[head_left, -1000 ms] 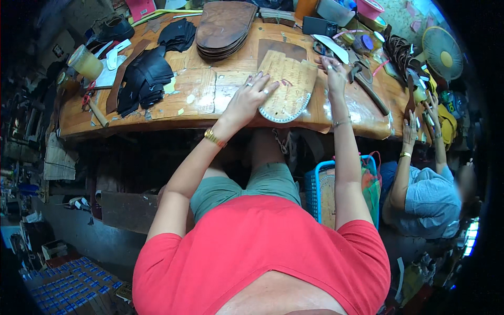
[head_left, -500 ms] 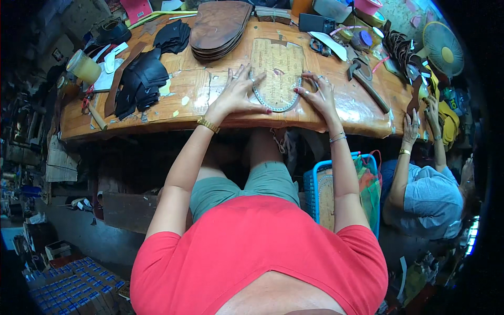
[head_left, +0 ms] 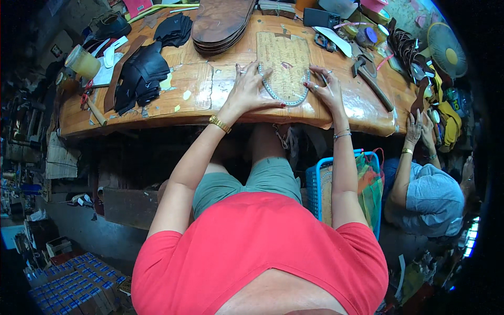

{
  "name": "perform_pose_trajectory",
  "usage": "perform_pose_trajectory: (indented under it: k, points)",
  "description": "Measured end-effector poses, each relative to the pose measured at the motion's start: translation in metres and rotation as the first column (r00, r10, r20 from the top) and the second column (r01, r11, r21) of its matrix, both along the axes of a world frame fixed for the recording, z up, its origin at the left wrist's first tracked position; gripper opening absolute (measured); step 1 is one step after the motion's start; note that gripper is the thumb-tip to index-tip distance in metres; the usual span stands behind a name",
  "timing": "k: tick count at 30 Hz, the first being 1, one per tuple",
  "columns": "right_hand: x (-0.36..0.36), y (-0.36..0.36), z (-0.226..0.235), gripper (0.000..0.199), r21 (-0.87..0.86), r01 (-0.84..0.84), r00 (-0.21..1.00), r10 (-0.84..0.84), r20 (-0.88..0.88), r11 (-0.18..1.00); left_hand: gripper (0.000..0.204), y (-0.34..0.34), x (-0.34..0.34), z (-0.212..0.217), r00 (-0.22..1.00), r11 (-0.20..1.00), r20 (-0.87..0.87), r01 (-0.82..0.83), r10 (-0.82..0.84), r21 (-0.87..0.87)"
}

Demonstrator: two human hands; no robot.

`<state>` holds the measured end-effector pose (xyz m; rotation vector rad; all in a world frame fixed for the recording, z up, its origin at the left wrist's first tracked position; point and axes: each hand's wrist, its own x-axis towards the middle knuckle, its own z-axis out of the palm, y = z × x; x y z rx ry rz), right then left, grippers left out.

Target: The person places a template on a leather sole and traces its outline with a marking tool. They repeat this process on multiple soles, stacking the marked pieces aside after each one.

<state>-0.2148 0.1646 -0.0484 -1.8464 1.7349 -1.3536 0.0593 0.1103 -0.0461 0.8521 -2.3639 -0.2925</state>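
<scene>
A tan panel (head_left: 285, 60) with printed markings lies on the table before me, its rounded end toward me. A narrow pale-blue strip (head_left: 290, 104) follows that curved edge, and a small brown patch shows at the far end. My left hand (head_left: 245, 93) is open at the panel's left side, fingers spread, its thumb reaching along the near curve. On the opposite side, my right hand (head_left: 329, 90) is also open, with thumb and fingertips touching the right edge. What lies under the fingertips is hidden.
Stacked brown leather pieces (head_left: 221, 26) lie beyond my left hand, black leather pieces (head_left: 139, 76) farther left. A hammer (head_left: 375, 84) rests to the right. A blue basket (head_left: 313, 191) stands below the table edge. At the far right a co-worker's hands (head_left: 416, 127) handle brown strips.
The panel has shifted slightly right and away from me, with both hands moving along with it. The fingers of both hands stay spread at its edges.
</scene>
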Motion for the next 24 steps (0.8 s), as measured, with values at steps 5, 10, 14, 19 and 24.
perform_pose_trajectory:
  k: [5,10,14,19,24]
  points:
    - [0.0,0.002,-0.005,0.049,0.005,-0.021,0.998,0.021,0.057,1.0,0.097,0.003,0.0,0.002,0.999,0.999,0.036,-0.017,0.018,-0.037]
    - [0.005,0.005,0.003,0.048,-0.001,-0.013,1.0,0.013,-0.002,1.0,0.097,0.005,0.002,0.005,1.0,1.0,0.002,-0.024,0.024,-0.011]
    - [0.016,0.022,0.01,0.051,-0.008,0.033,0.994,-0.034,-0.104,0.999,0.102,0.006,0.001,0.007,0.998,0.999,0.044,-0.044,0.044,-0.008]
    - [0.015,0.029,0.003,0.053,-0.002,0.063,0.985,-0.062,-0.161,0.998,0.109,0.009,0.0,0.008,0.997,0.998,0.054,-0.062,0.063,-0.02]
    - [0.016,0.029,0.002,0.051,-0.021,0.048,0.99,-0.05,-0.129,0.999,0.108,0.009,0.0,0.008,0.997,0.998,0.05,-0.058,0.057,0.016]
